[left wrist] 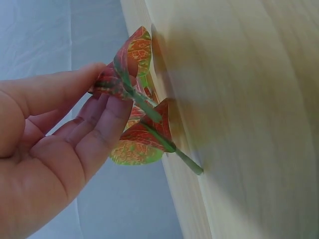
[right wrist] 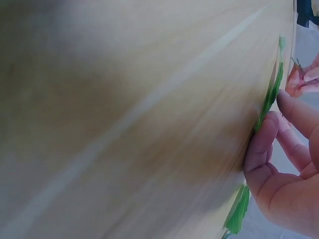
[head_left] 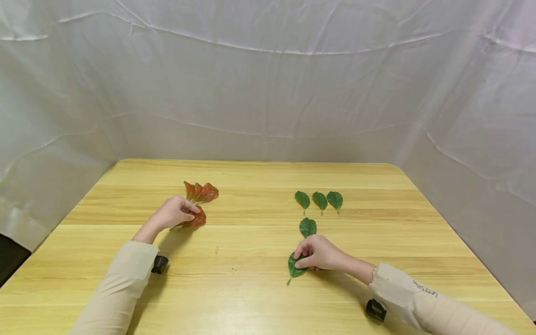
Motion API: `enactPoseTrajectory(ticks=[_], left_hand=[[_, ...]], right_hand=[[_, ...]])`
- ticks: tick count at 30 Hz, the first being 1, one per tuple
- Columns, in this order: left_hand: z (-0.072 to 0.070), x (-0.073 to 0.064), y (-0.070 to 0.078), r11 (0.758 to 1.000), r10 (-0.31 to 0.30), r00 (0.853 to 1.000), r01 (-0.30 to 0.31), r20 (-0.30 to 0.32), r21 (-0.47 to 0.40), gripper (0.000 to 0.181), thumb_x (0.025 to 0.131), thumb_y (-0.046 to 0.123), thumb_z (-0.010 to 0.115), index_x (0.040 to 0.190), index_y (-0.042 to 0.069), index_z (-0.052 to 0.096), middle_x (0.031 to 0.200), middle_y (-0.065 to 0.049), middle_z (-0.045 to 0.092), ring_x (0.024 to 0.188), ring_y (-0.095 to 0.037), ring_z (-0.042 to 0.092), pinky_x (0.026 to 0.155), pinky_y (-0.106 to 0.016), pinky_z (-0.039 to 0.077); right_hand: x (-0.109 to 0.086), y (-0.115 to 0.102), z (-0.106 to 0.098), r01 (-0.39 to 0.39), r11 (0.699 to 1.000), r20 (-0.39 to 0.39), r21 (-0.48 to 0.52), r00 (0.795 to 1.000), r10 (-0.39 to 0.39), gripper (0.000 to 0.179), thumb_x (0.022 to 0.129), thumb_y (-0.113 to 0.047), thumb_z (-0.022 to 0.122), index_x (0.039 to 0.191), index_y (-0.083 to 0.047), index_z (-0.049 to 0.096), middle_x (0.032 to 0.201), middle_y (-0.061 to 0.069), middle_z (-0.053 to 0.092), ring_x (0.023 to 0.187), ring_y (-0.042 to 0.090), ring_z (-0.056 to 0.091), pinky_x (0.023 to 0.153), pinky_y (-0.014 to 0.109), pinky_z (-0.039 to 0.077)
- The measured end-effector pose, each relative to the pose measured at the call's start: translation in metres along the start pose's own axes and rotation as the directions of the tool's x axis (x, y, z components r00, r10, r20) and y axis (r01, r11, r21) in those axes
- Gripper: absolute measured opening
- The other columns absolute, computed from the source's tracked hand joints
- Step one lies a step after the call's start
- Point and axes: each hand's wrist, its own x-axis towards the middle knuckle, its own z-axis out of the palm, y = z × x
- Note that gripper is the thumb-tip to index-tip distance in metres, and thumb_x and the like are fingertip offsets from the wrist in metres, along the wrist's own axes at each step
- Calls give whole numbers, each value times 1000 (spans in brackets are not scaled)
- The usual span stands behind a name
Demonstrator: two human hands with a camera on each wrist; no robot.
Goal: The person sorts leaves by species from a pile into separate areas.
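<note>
My left hand (head_left: 175, 214) pinches a red leaf (head_left: 198, 217) between thumb and fingers, at the left of the table. In the left wrist view this red leaf (left wrist: 134, 55) shows a green stem and yellow-green patches. Just beyond that hand, several more red leaves (head_left: 206, 192) lie fanned together. My right hand (head_left: 321, 252) pinches a green toothed-edge leaf (head_left: 295, 269) at its edge, close over the table, its stem pointing toward me. Another green leaf (head_left: 308, 226) lies right behind the right hand, its lower part hidden by the fingers.
Three green leaves (head_left: 320, 200) lie in a row farther back on the right, stems toward me. The wooden table (head_left: 251, 298) ends at a pale cloth curtain (head_left: 268, 102) behind and at the sides. Black wrist cameras (head_left: 376, 310) sit under both sleeves.
</note>
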Motion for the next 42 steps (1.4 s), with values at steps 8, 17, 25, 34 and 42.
enactPoseTrajectory(ticks=[8,17,25,34,42], left_hand=[[1,-1,-1,1000,-20,1000,20,3,-12,18,80,-5,60,97,-8,64,98,-21,62,88,-30,58,73,-40,47],[0,-1,1,999,-30,999,30,-17,-21,16,78,-8,60,94,-8,65,91,-19,64,62,-17,57,57,-31,48],[3,-1,-2,995,-73,997,72,-7,-73,16,79,-11,57,94,-11,64,87,-18,64,57,-20,58,55,-35,50],[4,0,-2,992,-95,995,95,-1,-82,16,79,-12,57,93,-11,64,87,-19,64,56,-18,57,55,-34,51],[4,1,-2,992,-98,995,97,0,-76,16,79,-12,57,93,-11,64,90,-20,63,57,-19,58,55,-34,51]], right_hand=[[1,2,2,-7,1000,-16,-18,1000,6,9,72,-5,73,76,-4,65,60,-3,51,42,8,47,39,20,42],[1,2,2,-10,1000,-20,-30,1000,10,9,71,-6,74,75,-5,65,62,-3,50,42,7,46,39,20,42],[-1,0,3,21,997,-50,-79,998,-25,10,70,-4,74,75,-7,66,83,2,54,46,4,44,45,19,42],[-4,-3,5,59,988,-75,-143,995,-71,13,68,-7,76,76,-8,66,94,5,47,57,7,44,57,22,42],[-3,-1,5,124,979,-51,-163,990,-133,14,68,-6,76,75,-8,64,88,0,49,58,6,42,56,21,42]])
